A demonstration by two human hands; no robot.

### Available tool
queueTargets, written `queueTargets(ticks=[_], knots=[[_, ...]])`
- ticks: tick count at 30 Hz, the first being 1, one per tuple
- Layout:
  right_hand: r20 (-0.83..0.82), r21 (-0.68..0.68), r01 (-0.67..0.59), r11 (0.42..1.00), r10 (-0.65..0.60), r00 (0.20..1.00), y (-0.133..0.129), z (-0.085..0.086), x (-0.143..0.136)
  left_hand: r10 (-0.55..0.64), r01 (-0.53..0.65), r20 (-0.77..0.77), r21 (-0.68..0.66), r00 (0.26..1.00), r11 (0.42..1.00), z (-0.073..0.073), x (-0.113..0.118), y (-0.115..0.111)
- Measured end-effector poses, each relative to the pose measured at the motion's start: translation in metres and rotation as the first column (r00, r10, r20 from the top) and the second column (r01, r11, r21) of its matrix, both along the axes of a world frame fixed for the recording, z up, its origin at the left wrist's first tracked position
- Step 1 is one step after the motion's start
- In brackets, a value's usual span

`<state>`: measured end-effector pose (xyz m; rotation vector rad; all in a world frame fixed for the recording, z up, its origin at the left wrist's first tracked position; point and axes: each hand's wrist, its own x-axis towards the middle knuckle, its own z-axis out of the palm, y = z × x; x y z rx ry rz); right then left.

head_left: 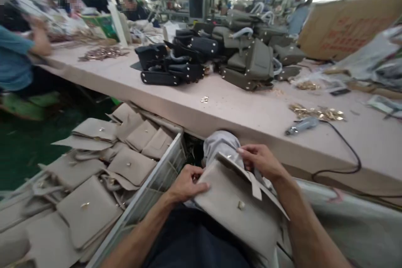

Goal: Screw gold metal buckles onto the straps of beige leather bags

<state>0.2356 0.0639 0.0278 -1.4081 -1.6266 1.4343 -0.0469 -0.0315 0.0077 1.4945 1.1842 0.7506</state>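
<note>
A beige handbag (226, 201) lies tilted across my lap, a small metal clasp (240, 205) on its front. My left hand (188, 182) grips the bag's left edge, thumb on top and fingers curled underneath. At the bag's upper edge my right hand (259, 159) is closed, thumb and forefinger pinched together by the flap; whatever is between the fingertips is too small to make out. A short beige strap (256, 186) hangs over the bag below that hand.
Left of me a grey plastic crate (157, 192) holds several beige bags (89, 211). On the table (176, 104) are black bags (176, 60), olive bags (251, 65), gold metal fittings (317, 113) and a corded electric screwdriver (302, 126). A person (15, 58) sits at far left.
</note>
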Motion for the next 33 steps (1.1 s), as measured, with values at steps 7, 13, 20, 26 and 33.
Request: queueTargets(ticks=[7,13,20,26,33], knots=[[0.052,0.254,0.134,0.958,-0.151,0.987,-0.043,0.015,0.024,0.34,-0.266,0.149,-0.374,0.928,0.889,-0.049,-0.007,-0.044],[0.028,0.265,0.246,0.932,-0.263,0.964,-0.073,0.018,0.006,0.387,-0.295,0.155,-0.414,0.909,0.861,-0.054,-0.007,-0.037],[-0.199,0.133,0.302,0.944,-0.273,0.941,-0.065,-0.009,-0.002,0.254,-0.156,0.175,-0.438,0.951,0.885,-0.055,-0.012,-0.019],[-0.309,0.118,0.356,0.927,-0.307,0.9,-0.074,-0.023,-0.006,0.515,-0.507,-0.125,0.086,0.848,0.857,-0.031,0.004,-0.008],[-0.307,0.251,0.32,0.913,-0.239,0.921,-0.079,-0.032,-0.006,0.33,-0.186,0.384,-0.365,0.862,0.912,0.007,0.064,0.02]])
